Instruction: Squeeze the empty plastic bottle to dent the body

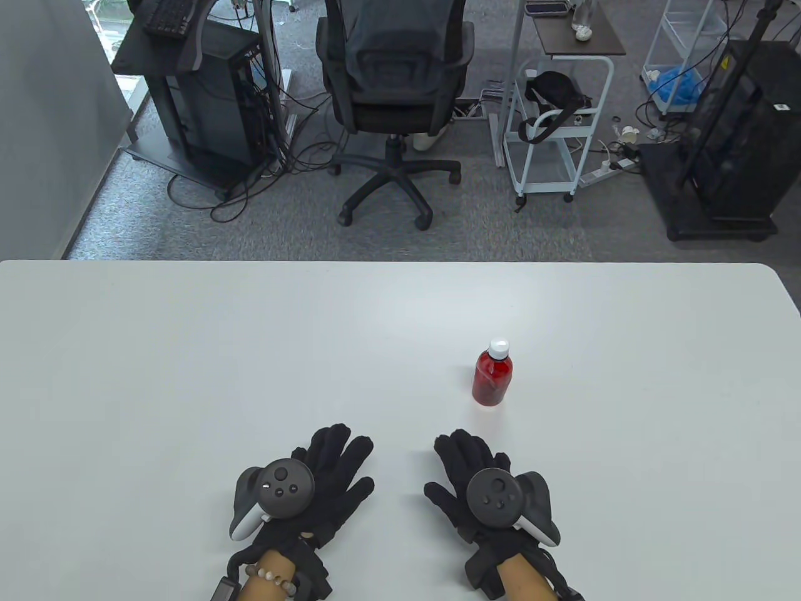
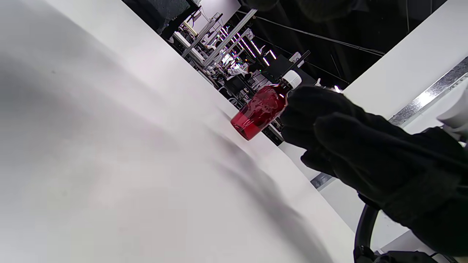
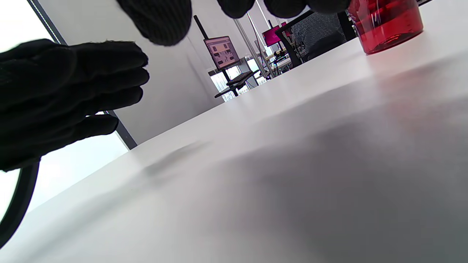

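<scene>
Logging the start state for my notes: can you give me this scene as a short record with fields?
bottle: red bottle with white cap, upright on the table, untouched
left hand: left hand flat on table, fingers spread
right hand: right hand flat on table, nearer the bottle
dent: none visible

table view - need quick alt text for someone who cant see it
A red plastic bottle with a white cap stands upright on a white table, untouched. Two black-gloved hands lie flat near the table's front edge, left hand and right hand, both short of the bottle.
</scene>
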A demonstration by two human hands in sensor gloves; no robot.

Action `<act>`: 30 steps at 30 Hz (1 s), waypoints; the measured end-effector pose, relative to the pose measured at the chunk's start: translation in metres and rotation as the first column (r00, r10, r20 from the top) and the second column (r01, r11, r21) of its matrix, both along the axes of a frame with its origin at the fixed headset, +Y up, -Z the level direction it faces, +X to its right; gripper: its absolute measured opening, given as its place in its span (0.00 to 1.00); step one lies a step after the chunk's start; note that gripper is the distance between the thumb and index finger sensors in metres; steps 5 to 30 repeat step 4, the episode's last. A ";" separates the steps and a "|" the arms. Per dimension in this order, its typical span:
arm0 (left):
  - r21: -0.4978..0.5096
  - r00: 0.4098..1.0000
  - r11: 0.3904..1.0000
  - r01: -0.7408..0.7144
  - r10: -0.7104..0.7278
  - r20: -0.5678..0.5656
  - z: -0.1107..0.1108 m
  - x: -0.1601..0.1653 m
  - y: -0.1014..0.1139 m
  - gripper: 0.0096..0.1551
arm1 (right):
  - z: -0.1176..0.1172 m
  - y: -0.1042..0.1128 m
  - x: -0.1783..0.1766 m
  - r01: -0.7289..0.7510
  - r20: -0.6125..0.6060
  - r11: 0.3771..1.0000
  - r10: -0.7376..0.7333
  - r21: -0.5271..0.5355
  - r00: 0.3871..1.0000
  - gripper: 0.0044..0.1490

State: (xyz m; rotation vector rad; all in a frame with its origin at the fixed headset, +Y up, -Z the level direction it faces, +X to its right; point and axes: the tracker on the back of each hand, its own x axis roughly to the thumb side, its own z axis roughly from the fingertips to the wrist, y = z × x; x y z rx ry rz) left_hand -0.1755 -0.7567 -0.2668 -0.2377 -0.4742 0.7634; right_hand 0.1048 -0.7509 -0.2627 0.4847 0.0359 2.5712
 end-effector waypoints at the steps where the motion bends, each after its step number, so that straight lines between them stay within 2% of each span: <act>1: 0.001 1.000 1.000 0.000 0.000 0.002 0.000 0.000 0.000 0.40 | 0.001 0.000 0.000 0.003 -0.001 1.000 -0.003 -0.004 1.000 0.50; 30: 0.004 1.000 1.000 0.001 -0.001 0.006 0.000 0.001 0.000 0.40 | 0.001 -0.001 0.001 -0.002 -0.005 1.000 0.002 -0.026 1.000 0.49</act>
